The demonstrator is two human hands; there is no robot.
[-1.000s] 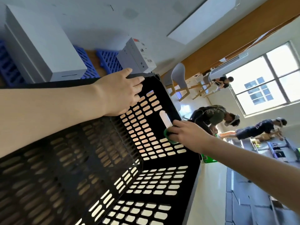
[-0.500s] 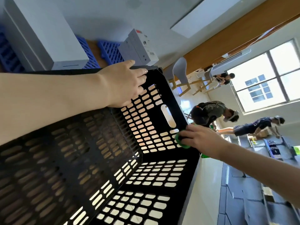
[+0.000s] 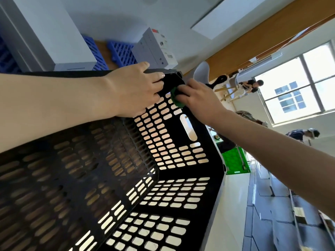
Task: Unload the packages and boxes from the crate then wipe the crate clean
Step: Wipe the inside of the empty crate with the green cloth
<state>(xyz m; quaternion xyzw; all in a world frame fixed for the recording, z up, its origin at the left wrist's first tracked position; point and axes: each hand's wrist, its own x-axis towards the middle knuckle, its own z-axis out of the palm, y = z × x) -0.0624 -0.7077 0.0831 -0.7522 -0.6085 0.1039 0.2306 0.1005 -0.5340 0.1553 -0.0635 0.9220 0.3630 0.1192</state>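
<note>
Right hand [image 3: 197,98]: the fingers are bunched tight round a green cloth [image 3: 176,99] and press it flat on the inner face of the black crate [image 3: 213,160], up in the corner just under the rim. Left hand [image 3: 134,89], right beside it: its fingers [image 3: 155,78] curl over the top rim and grip it, thumb along the outer edge, almost touching the cloth. The crate is tipped towards the person, so the view goes straight into it, with light coming through the slotted walls. A long handle slot [image 3: 187,127] sits just below the right wrist.

Past the rim, a large white box [image 3: 54,33] stands on blue slatted pallets [image 3: 121,53]. Near it stands a smaller grey-white box [image 3: 155,49], which carries a red mark at its top corner and a barcode label, with print too small to read. No brand can be made out on either box. Beyond the crate's far side lies a bright green crate [image 3: 235,162], and people [image 3: 252,86] are gathered near a big window [image 3: 297,84].
</note>
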